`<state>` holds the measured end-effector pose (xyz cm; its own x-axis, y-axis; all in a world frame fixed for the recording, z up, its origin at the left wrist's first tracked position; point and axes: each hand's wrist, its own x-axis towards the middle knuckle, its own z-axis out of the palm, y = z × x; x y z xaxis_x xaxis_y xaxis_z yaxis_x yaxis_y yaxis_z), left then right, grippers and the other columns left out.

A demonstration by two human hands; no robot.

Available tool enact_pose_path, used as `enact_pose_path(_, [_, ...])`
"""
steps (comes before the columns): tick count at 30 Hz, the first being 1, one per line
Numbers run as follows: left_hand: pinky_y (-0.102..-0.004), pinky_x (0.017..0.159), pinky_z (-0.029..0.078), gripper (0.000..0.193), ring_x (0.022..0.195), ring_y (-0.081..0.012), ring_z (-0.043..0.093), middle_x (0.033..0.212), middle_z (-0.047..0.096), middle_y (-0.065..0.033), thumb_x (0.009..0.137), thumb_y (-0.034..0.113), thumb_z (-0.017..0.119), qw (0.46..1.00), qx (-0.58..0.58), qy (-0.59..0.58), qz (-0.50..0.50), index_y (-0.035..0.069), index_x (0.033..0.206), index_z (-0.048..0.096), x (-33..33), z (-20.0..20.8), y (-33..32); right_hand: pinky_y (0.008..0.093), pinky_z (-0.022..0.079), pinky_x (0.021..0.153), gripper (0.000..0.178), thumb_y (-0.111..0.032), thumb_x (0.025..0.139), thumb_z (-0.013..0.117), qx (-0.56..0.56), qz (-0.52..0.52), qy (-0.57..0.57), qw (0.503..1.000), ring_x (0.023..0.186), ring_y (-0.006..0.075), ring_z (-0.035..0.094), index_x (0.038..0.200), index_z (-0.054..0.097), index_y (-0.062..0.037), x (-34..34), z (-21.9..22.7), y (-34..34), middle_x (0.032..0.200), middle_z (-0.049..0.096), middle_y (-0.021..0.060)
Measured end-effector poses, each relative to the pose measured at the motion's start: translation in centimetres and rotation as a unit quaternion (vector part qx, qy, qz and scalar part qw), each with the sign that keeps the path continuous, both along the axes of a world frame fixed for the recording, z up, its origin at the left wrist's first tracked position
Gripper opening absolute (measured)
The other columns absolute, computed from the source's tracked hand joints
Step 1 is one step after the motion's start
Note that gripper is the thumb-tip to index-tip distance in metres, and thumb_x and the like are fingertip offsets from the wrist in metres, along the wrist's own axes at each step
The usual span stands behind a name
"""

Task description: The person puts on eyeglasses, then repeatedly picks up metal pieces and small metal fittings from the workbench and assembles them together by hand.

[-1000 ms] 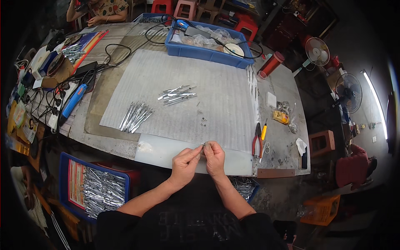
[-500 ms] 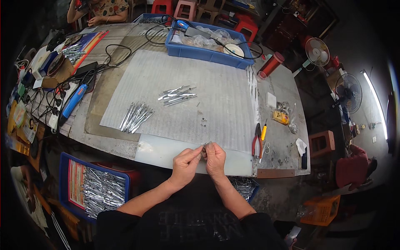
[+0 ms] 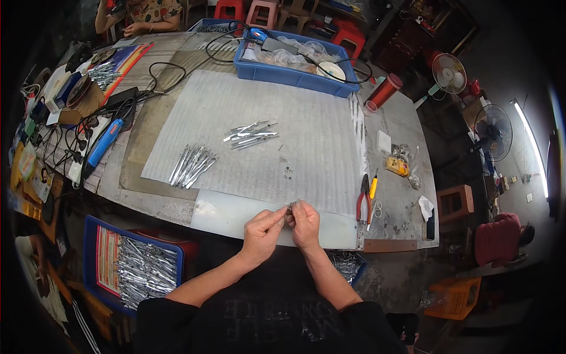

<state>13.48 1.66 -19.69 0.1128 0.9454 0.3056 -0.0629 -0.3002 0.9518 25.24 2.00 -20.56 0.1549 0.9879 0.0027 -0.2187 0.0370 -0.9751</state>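
Both forearms are brought in from the lower edge and are angled inward, so that the hands meet at the near edge of the surface (image 3: 407, 147). The left hand (image 3: 260, 233) is held with its back up and its fingers curled toward the right. The right hand (image 3: 306, 221) is turned slightly inward, its fingers bent over the same spot. A small metal piece (image 3: 290, 207) is pinched between the fingertips of both hands, each grip being narrow and closed on it; its exact shape cannot be told, since most of it is covered. The piece is held just above a pale sheet (image 3: 236, 215) that lies at the front of the surface.

Beyond the hands, a ribbed grey mat (image 3: 295, 118) is spread out, and two bundles of metal pins are laid on it: one bundle (image 3: 191, 165) to the left, another (image 3: 250, 135) nearer the middle. Red-handled pliers (image 3: 362, 197) are placed to the right of the hands. A blue bin (image 3: 295, 74) is set at the far side, and a blue crate of metal pins (image 3: 132, 268) stands below the surface on the left.

Compared with half a second ago, hardly any change is seen: the hands have been kept together at the same place, and the bundles and pliers have not been moved.
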Motion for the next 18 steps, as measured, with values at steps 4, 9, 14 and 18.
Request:
enact_pose_path(4, [-0.0208,0.054,0.041,0.022,0.061,-0.0104,0.051,0.07,0.056,-0.0065,0.079,-0.001,0.054,1.0,-0.024,-0.008,-0.008,0.001,0.1,0.06,0.0,0.1,-0.1,0.0192,0.035,0.053,0.028,-0.025,0.088,0.047,0.042,-0.005,-0.105,0.994,0.059,0.0051,0.042,0.073,0.052,-0.0017,0.0,-0.3,-0.1,0.064,0.048,-0.002])
enact_pose_path(9, [-0.0203,0.054,0.039,0.022,0.061,-0.0092,0.049,0.069,0.054,-0.0051,0.079,-0.001,0.054,0.999,-0.034,-0.017,-0.025,0.002,0.1,0.06,-0.2,0.0,-0.2,0.0201,0.036,0.055,0.029,-0.026,0.088,0.046,0.007,-0.022,-0.057,0.998,0.059,0.0056,0.042,0.073,0.052,-0.0021,0.3,0.1,0.5,0.064,0.048,-0.0021])
enact_pose_path(14, [-0.0197,0.053,0.038,0.023,0.06,-0.0081,0.047,0.068,0.053,-0.0038,0.079,-0.001,0.053,0.998,-0.052,-0.035,-0.033,0.002,0.101,0.059,-0.1,0.1,-0.3,0.0199,0.036,0.055,0.028,-0.027,0.088,0.047,0.051,-0.011,-0.122,0.991,0.06,0.0054,0.042,0.074,0.052,-0.0024,0.7,-0.7,0.6,0.066,0.048,-0.0016])
enact_pose_path(18, [-0.0196,0.053,0.038,0.022,0.06,-0.0079,0.047,0.068,0.053,-0.0035,0.079,-0.001,0.053,0.999,-0.038,-0.024,-0.029,0.002,0.101,0.059,-0.1,0.1,-0.2,0.0183,0.036,0.056,0.023,-0.024,0.085,0.052,0.002,-0.041,-0.01,0.999,0.063,0.0048,0.043,0.078,0.053,-0.0023,0.8,-0.7,0.8,0.069,0.05,-0.0008])
